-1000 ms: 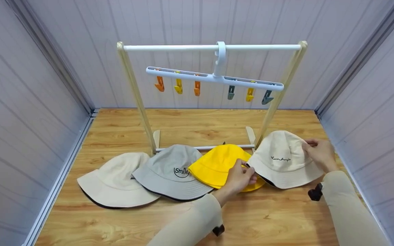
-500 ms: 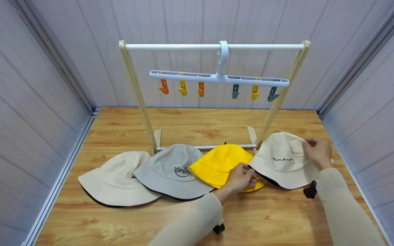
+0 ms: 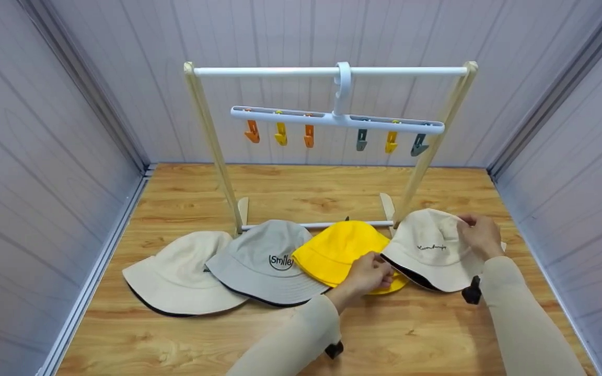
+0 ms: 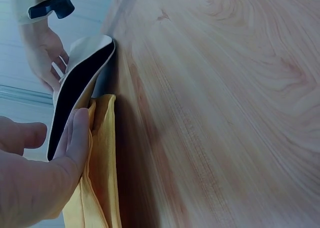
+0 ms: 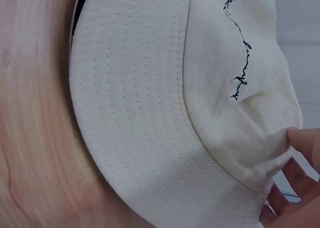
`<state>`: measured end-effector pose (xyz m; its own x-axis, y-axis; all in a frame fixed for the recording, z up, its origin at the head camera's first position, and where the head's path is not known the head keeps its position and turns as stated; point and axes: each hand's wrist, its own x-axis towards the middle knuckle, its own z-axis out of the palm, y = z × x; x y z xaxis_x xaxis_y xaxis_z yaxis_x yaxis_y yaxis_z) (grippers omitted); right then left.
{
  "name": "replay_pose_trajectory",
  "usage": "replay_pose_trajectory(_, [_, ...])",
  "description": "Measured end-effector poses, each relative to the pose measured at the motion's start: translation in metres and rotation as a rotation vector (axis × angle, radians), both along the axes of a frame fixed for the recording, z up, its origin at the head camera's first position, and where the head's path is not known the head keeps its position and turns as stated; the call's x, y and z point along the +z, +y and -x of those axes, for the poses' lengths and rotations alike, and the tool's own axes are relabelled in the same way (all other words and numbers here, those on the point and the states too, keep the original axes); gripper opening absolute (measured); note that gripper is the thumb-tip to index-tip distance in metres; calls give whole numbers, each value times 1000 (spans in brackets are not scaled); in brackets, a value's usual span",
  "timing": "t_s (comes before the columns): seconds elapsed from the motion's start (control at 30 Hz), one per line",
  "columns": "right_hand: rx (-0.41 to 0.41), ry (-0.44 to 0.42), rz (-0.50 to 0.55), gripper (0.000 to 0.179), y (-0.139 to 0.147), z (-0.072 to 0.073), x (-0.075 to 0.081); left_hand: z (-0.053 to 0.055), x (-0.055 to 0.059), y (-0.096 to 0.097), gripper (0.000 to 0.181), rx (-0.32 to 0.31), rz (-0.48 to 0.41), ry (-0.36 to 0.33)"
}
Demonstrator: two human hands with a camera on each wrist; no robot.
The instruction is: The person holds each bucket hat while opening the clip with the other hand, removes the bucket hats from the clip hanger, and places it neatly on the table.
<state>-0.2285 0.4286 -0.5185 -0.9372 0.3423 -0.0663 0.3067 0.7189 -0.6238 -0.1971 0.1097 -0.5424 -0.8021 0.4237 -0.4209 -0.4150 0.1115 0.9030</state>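
Note:
A cream bucket hat point(image 3: 426, 250) with dark script and a black lining is at the right end of a row of hats. My right hand point(image 3: 481, 236) pinches the right side of its crown, the thumb point(image 5: 304, 140) on the outer cloth. At the left brim edge is my left hand point(image 3: 368, 272), its fingers point(image 4: 77, 143) along the brim and its thumb point(image 4: 31, 134) apart from it. Under that hand lies a yellow bucket hat point(image 3: 345, 245), partly covered. A grey "Smile" bucket hat point(image 3: 269, 256) and another cream bucket hat point(image 3: 183, 277) overlap to the left.
Behind the hats stands a wooden rack point(image 3: 217, 156) with a white top rail point(image 3: 269, 71). A white hanger point(image 3: 311, 117) hooks over the rail, carrying orange, yellow and grey-green clips point(image 3: 362, 140). Panelled walls point(image 3: 45, 130) border the wooden tabletop point(image 3: 384, 334) on three sides.
The cream hat on the right has come down a little and tilted, its right side shifting left along with my right hand. My left hand has barely moved.

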Motion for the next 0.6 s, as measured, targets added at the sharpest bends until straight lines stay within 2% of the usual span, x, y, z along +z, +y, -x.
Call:
replay_pose_trajectory(0.13, [53, -48, 17, 45, 1, -2, -2, 0, 1, -1, 20, -11, -4, -2])
replay_pose_trajectory(0.4, [99, -117, 50, 52, 3, -5, 0, 2, 3, -7, 29, -17, -19, -15])
replay_pose_trajectory(0.6, [138, -133, 40, 58, 2, -10, 10, 11, 4, -27, 46, -46, -9, 26])
